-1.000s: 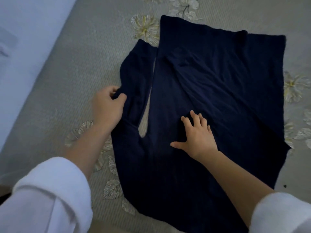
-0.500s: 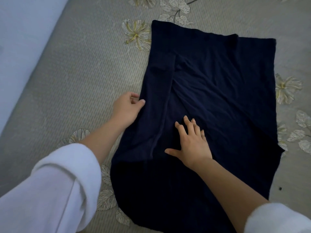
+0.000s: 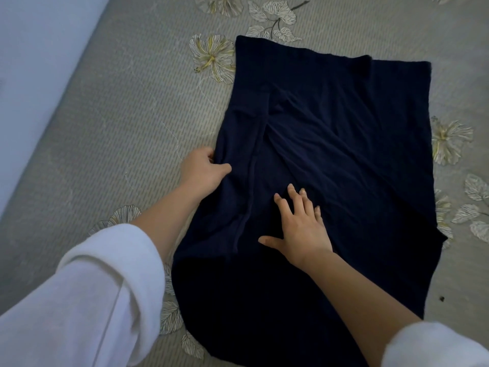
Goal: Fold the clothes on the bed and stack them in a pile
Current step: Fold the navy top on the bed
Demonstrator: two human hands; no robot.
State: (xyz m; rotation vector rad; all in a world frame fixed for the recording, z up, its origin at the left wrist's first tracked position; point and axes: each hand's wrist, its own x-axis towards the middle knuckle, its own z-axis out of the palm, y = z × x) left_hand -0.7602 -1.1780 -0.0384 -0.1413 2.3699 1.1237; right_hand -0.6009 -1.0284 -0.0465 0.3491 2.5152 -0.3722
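A dark navy garment [image 3: 344, 144] lies spread on the bed, its left sleeve folded in over the body as a long strip. My left hand [image 3: 202, 172] grips the garment's left folded edge, thumb on top and fingers tucked under the cloth. My right hand [image 3: 299, 226] lies flat on the middle of the garment with fingers spread, pressing the fabric down just right of the folded strip.
The bed's grey cover [image 3: 127, 123] has pale flower prints around the garment. A light wall or bed edge [image 3: 31, 62] runs along the far left. White sleeves cover both my forearms near the bottom of the view.
My left hand carried the left sleeve rightward over the garment's body, closing the gap that showed the bed cover. My right hand stayed pressed on the middle.
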